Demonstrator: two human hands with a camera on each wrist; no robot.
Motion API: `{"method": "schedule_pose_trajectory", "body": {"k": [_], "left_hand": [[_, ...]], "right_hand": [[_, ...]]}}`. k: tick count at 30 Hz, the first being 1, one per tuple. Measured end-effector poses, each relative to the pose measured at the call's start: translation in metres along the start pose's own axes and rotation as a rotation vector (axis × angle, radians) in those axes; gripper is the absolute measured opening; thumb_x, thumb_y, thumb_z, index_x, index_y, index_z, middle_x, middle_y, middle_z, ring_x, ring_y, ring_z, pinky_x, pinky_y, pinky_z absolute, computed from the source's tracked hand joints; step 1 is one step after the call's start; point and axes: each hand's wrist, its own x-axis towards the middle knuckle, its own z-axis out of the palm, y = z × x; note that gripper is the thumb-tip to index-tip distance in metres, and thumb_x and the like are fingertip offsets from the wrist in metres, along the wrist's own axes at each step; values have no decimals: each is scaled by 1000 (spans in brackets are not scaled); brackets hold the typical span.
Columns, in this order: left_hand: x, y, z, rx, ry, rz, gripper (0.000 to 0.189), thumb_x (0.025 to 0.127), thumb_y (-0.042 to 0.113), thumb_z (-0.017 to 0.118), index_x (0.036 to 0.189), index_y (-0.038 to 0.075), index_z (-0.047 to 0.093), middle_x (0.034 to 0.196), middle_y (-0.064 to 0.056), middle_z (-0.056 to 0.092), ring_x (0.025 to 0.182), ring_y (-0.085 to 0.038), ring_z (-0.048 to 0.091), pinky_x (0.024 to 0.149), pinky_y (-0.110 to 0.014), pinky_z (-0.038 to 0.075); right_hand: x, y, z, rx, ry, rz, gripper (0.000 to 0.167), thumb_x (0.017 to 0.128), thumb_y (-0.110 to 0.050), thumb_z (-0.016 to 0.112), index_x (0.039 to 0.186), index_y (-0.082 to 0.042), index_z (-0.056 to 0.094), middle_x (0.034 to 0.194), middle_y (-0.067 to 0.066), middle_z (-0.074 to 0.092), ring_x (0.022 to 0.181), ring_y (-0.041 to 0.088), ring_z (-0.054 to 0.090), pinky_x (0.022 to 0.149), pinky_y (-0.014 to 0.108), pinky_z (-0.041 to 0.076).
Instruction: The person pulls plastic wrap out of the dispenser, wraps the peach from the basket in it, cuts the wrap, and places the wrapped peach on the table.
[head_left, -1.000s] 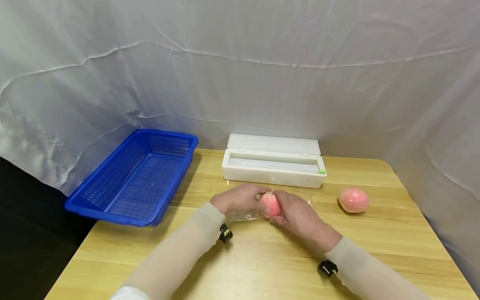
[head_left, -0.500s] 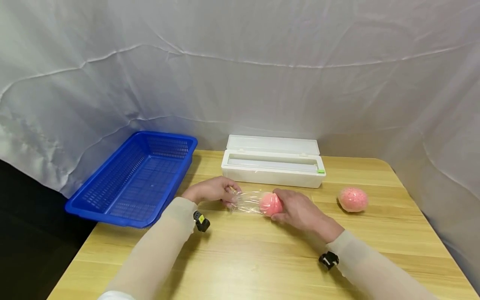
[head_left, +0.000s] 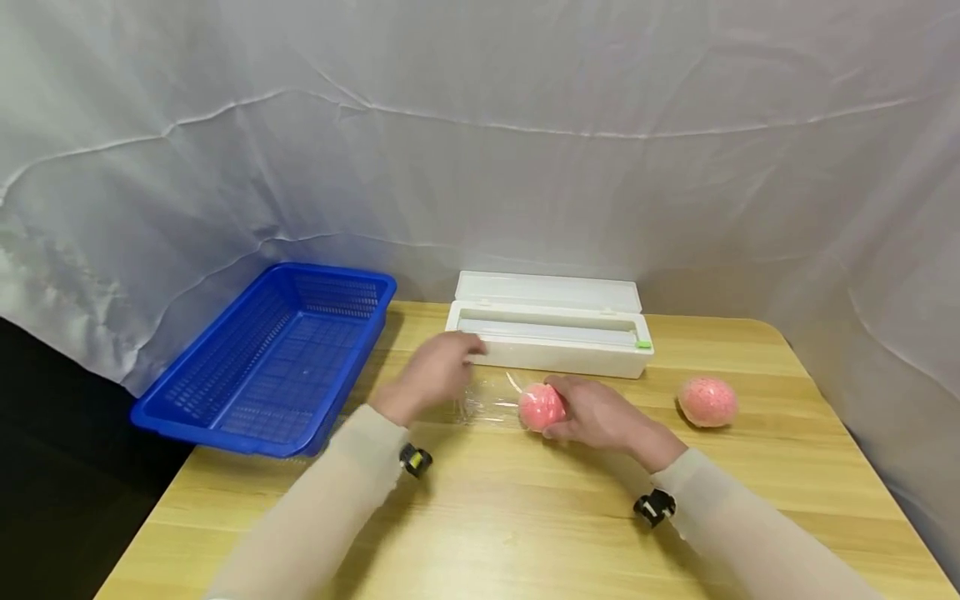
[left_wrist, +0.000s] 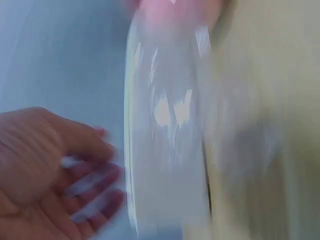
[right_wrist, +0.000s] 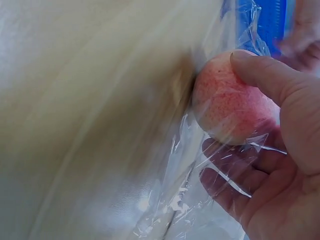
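My right hand holds a pink speckled peach just above the middle of the table. In the right wrist view the thumb lies on top of the peach, and clear cling film drapes around it and over the fingers. A crinkled tail of film reaches left from the peach. My left hand, blurred, is off the film, beside the near left corner of a white cling film box. Its fingers are loosely bent and hold nothing in the left wrist view.
The film box has its lid raised and a green slider at the right end. At the left stands a blue plastic basket. A second pink peach lies on the wooden table to the right.
My left hand pulled the film out leftward from the peach, then let go and rose toward the film box. The right hand stays in place with the peach.
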Motion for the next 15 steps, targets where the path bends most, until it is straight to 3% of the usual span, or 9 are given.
{"method": "schedule_pose_trajectory", "body": {"k": [3,6,10,15], "left_hand": [[1,32,23,152,25,235,42,96,18,77,137,11,66,135,-5,68,131,-24,60,115,-40,48],[-1,49,46,290,29,364,68,89,39,86,144,12,57,135,-3,62,132,-22,56,119,-38,44],[1,52,68,402,77,377,86,79,53,90,144,11,51,130,-2,57,124,-20,56,117,-37,44],[9,49,75,397,134,361,68,85,50,86,133,10,58,123,-2,61,115,-18,59,110,-31,49]], "right_hand": [[0,1,-1,20,-3,-14,60,87,-36,87,134,-7,64,117,4,72,105,21,68,97,46,56],[2,1,-2,36,1,-46,59,88,-35,85,136,-7,64,122,5,73,111,23,69,99,47,57],[4,3,-1,53,-2,-63,56,88,-33,85,133,-7,65,117,5,73,107,21,70,96,45,58],[4,11,-4,146,-48,-34,69,88,-33,84,147,-7,58,127,5,73,105,17,67,98,44,57]]}}
